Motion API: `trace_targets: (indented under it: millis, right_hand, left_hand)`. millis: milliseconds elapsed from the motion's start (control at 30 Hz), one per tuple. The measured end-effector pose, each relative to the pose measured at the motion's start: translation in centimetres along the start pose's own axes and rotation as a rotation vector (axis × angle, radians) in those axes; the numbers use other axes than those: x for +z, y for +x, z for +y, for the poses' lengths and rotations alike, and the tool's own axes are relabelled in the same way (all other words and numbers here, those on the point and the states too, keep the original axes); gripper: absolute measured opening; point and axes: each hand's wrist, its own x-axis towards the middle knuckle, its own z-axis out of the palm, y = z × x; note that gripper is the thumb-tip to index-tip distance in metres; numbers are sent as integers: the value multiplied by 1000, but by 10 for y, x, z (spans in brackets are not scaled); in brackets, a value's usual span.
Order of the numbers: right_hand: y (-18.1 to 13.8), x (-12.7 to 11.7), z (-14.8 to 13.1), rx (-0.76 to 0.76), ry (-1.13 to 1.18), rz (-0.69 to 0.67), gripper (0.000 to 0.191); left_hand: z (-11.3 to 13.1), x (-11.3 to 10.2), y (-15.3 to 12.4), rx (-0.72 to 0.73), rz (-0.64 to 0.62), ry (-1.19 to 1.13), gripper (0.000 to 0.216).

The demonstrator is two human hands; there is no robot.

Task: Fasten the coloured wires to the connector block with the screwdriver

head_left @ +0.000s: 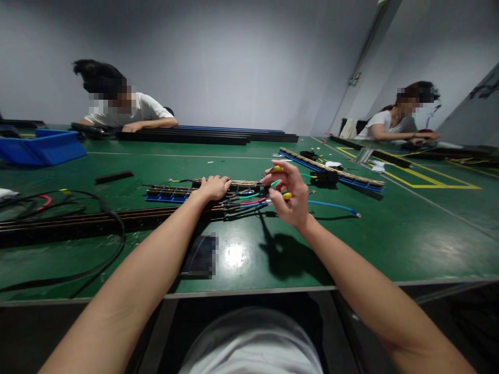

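The rail (171, 193) lies across the counter (390, 234) under the left hand (214, 187), fingers curled over it, grip unclear. At its right end, coloured wires (249, 200) seem partly attached. Just beside them, the right hand (290, 200) pinches a yellow-handled tool (277, 169).

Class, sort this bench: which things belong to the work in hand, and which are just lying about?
In hand: left hand on the rail section; right hand holding a yellow-handled tool; coloured wires.
Lying about: blue bin, black cable, short black bar.
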Motion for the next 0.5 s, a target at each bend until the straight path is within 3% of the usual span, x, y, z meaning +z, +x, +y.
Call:
trace_targets:
  millis: [133, 233, 400, 500]
  right_hand:
    - [7, -4, 0, 93, 149, 166, 47]
    - [8, -4, 3, 123, 167, 169, 44]
    - [1, 1, 3, 100, 90, -84, 48]
    - [-4, 8, 0, -103, 0, -295, 55]
  left_hand:
    - [-2, 2, 3, 1, 0, -9, 54]
    - [-3, 4, 3, 12, 5, -16, 56]
    - [-1, 2, 1, 3, 12, -9, 55]
    - [0, 1, 0, 11, 19, -8, 56]
